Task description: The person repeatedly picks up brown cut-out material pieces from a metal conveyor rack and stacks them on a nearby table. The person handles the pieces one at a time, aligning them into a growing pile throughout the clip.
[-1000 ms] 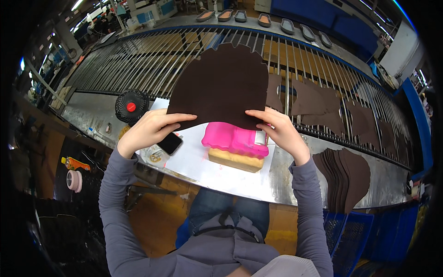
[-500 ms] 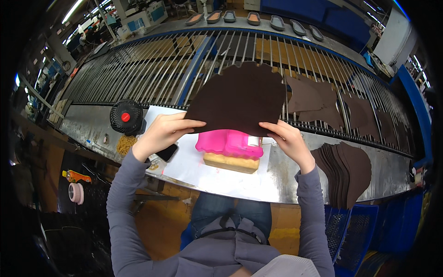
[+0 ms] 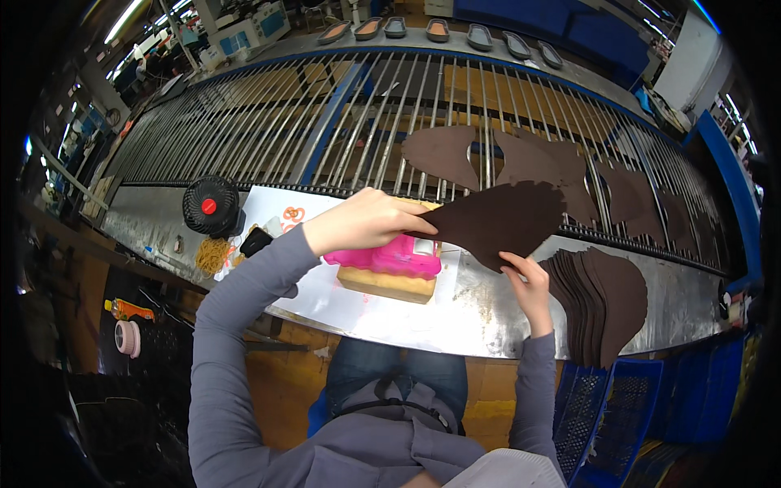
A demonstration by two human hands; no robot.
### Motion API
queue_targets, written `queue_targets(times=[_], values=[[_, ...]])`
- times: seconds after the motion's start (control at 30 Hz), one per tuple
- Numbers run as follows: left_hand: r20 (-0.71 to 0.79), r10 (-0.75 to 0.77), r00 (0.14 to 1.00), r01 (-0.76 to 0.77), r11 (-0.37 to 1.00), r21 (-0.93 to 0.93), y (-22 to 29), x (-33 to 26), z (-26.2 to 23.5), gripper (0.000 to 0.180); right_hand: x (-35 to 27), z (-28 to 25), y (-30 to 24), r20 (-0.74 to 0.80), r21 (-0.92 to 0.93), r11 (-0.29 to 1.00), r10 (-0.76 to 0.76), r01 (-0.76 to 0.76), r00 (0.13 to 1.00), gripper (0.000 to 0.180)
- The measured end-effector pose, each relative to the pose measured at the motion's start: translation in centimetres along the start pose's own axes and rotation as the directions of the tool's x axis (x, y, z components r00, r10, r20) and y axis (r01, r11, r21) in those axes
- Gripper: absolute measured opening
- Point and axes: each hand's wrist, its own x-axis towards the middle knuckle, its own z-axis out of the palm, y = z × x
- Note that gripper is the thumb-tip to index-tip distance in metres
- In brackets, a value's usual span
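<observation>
I am viewing the left hand and right hand pinching a dark brown sheet near two corners — presumably because so limp a piece would otherwise be sagging. It is hanging tilted over the metal table, between the pink container and a stack of similar pieces — these are fanning out, perhaps for easier separating.

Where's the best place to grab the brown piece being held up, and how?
Probably pinch the brown piece at both corners of its smooth near edge, coming from the person's side. It looks thin and wide, so a single pinch might let it sag, and its notched edge points away toward the right.
</observation>
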Motion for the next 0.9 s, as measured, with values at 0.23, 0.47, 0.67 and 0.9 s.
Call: queue_targets(times=[0.23,0.47,0.67,0.9], values=[[0.043,0.095,0.995,-0.078,0.950,-0.301,-0.5,5.0,3.2,0.056,-1.2,-8.5,-3.2,-0.085,-0.204,0.978,0.015,-0.032,0.996,0.029],[0.086,-0.222,0.971,0.224,0.732,-0.643,-5.1,7.1,1.2,0.032,6.4,-9.9,-4.0,-0.177,-0.108,0.994,-0.026,0.007,0.984,0.024],[0.011,-0.598,0.801,0.383,0.498,-0.778,-18.2,3.0,4.6,0.032,17.6,1.9,2.6,0.020,-0.098,0.992,0.084,-0.082,0.996,0.027],[0.190,-0.731,0.655,0.665,0.438,-0.605,-25.5,-0.5,12.8,0.030,20.1,13.2,11.1,0.195,-0.150,0.947,0.311,-0.285,0.930,0.022]])
